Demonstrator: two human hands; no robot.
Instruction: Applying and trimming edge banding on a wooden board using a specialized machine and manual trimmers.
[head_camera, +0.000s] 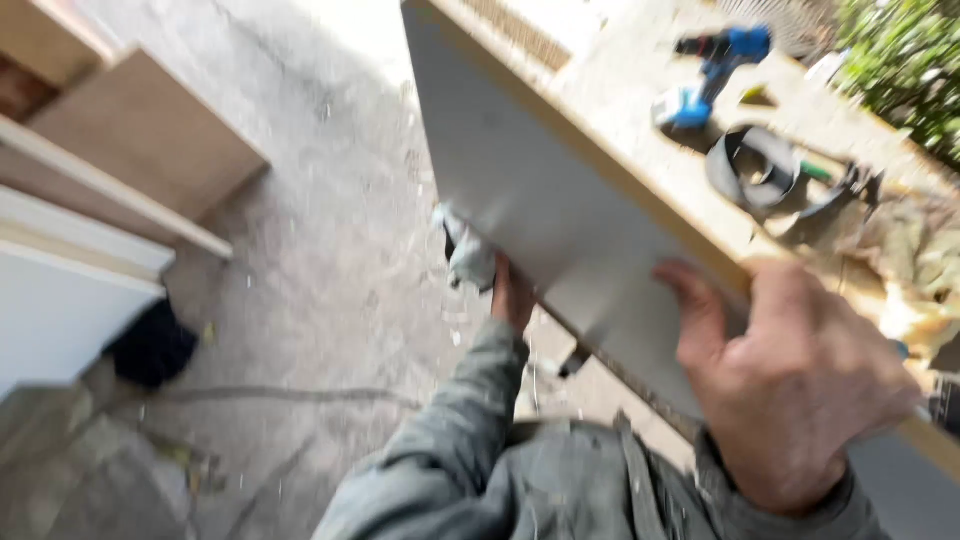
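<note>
Over a dusty concrete floor (330, 250), both hands clamp a stiff, likely heavy grey panel (530, 200): right hand (800, 390) on its top edge, left hand (512, 292) gripping its lower edge.

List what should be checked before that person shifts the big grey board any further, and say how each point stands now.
1. Right hand has a grip on the board: ok, thumb on its face, fingers over the top edge.
2. Left hand supports the board: cannot tell, mostly hidden behind it, with a rag.
3. Board level: not ok, tilted.
4. Drill and strap on the workbench clear of the board: ok, apart from it.
5. Cable on the floor: not ok, it crosses the floor.
6. Picture sharpness: not ok, blurred.
</note>
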